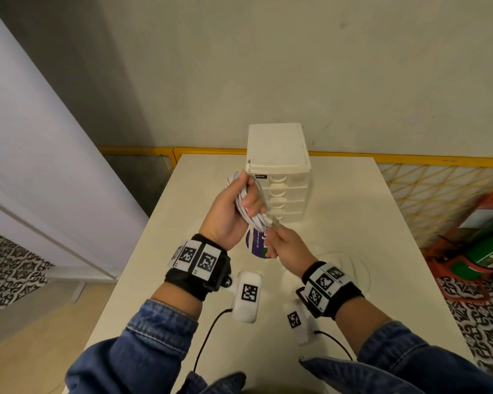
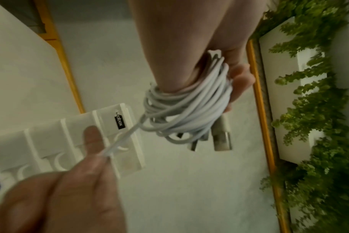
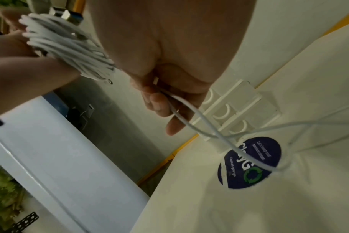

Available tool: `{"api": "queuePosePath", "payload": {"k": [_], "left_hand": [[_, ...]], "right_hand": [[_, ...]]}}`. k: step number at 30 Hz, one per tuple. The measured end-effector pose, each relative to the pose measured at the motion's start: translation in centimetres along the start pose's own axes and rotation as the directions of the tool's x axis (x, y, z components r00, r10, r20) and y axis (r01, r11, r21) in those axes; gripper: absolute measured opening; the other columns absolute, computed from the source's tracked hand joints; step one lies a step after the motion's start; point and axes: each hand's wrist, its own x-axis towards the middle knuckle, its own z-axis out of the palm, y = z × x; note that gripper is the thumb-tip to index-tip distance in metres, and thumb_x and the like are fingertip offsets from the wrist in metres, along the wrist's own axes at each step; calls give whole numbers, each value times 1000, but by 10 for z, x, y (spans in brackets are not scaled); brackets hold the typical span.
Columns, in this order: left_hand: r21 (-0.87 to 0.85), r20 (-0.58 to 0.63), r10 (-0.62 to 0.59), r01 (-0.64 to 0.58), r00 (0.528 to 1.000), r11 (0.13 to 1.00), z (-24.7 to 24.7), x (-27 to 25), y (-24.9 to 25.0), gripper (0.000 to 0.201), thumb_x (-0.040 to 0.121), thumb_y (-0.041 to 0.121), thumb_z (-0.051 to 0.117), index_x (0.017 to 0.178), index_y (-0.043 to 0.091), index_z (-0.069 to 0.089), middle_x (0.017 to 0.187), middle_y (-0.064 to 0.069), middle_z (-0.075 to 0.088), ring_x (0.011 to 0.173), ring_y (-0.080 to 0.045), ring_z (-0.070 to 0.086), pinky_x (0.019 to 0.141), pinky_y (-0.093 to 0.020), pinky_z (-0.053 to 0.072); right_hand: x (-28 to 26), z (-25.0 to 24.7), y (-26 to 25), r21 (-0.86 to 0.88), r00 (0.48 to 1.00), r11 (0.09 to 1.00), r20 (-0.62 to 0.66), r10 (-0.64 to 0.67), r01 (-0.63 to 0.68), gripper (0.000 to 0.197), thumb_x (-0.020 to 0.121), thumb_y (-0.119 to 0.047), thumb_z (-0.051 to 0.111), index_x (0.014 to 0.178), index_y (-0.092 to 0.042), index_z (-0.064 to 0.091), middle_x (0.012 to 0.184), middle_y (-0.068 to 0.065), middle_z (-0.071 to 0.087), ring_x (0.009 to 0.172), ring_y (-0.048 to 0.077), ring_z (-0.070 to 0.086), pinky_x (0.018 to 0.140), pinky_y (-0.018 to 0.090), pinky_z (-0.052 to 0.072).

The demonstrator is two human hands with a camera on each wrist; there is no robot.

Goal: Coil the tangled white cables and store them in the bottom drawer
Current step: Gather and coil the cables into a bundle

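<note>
1. Presently, the left hand [image 1: 228,214] is raised over the white table [image 1: 353,223], fingers and thumb curled round a bundle of white cables [image 1: 246,206]; the coil sits across the palm and sticks out past the fist at 12 and 5 o'clock.
2. Left wrist view: loops wrap round the hand, thumb side to fingertips [image 2: 241,78], w/ two metal-tipped plugs [image 2: 222,141] hanging free below the coil.
3. The right hand [image 1: 285,245], at approx. 5 o'clock of the left and just beside it, pinches a single loose strand [image 3: 191,113] between thumb and forefinger; remaining fingers loosely curled.
4. That strand runs taut up to the coil; its other part trails down to the table in slack loops [image 1: 350,265] at 3 o'clock of the right wrist.
5. A white drawer unit [image 1: 279,172] stands on the table at 12 o'clock of both hands, near but apart; all drawers appear closed. The hands partly block sight of the lower drawers in the head view.
6. A round dark sticker [image 3: 249,162] lies on the table under the hands, in front of the unit.
7. Cables: thin, white, smooth; coil is multi-turn, somewhat uneven, not tied.
</note>
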Motion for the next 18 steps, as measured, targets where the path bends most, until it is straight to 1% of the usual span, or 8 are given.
{"api": "queuePosePath", "payload": {"k": [4, 6, 8, 10, 12, 13, 15, 18], "left_hand": [[26, -123, 145, -143, 982, 989, 2, 9, 10, 22, 98, 26, 34, 83, 15, 47, 57, 5, 45, 53, -11, 45, 65, -26, 42], [76, -173, 220, -210, 960, 975, 0, 13, 14, 20, 98, 22, 35, 83, 15, 46, 61, 3, 48, 56, -13, 48, 68, -30, 41], [149, -217, 290, -262, 932, 953, -6, 18, 16, 19, 99, 21, 37, 83, 16, 46, 65, 1, 49, 59, -14, 49, 66, -33, 40], [285, -249, 351, -278, 902, 917, -12, 19, 16, 18, 99, 21, 39, 82, 16, 46, 67, -1, 50, 61, -16, 50, 63, -34, 40], [511, -235, 413, -250, 880, 823, -18, 17, 14, 18, 99, 19, 40, 83, 15, 47, 67, -2, 52, 61, -17, 51, 62, -33, 43], [634, -202, 436, -222, 877, 741, -20, 15, 13, 17, 99, 19, 40, 85, 12, 48, 67, -2, 53, 62, -18, 52, 62, -33, 45], [802, -137, 423, -151, 896, 578, -23, 12, 11, 21, 100, 18, 39, 87, 5, 50, 66, -6, 54, 61, -18, 52, 64, -33, 46], [912, -84, 313, -53, 946, 406, -31, 9, 8, 46, 101, 27, 38, 72, -5, 54, 60, -16, 56, 58, -18, 53, 67, -32, 45]], "right_hand": [[-1, 4, 11, -68, 999, 998, 30, 21, -19, 34, 99, -17, 37, 130, -24, 49, 58, -15, 43, 53, 0, 44, 58, 20, 42], [-4, 3, 9, -132, 998, 991, 56, -10, 17, 35, 98, -19, 39, 131, -22, 50, 65, -22, 51, 61, -7, 51, 65, 14, 37], [-7, 3, 7, -199, 996, 978, 84, -38, 54, 33, 97, -20, 43, 128, -17, 54, 84, -20, 61, 78, -10, 56, 76, 15, 38], [-11, 3, 4, -251, 993, 965, 106, -55, 81, 32, 96, -27, 46, 125, -21, 57, 105, -6, 68, 99, 7, 61, 88, 20, 44], [-14, 3, -1, -307, 988, 943, 126, -93, 128, 32, 93, -40, 43, 118, -31, 61, 107, 6, 71, 100, 26, 63, 90, 35, 50], [-15, 3, -5, -330, 984, 931, 138, -117, 157, 33, 92, -43, 41, 113, -32, 62, 102, 8, 72, 94, 29, 64, 87, 41, 50], [-16, 1, -14, -358, 974, 909, 150, -167, 211, 33, 90, -44, 38, 105, -30, 65, 91, 7, 71, 83, 29, 64, 78, 44, 51], [-16, -3, -25, -382, 959, 881, 155, -235, 278, 36, 87, -48, 38, 100, -29, 66, 82, 8, 70, 76, 24, 63, 73, 42, 51]]}}
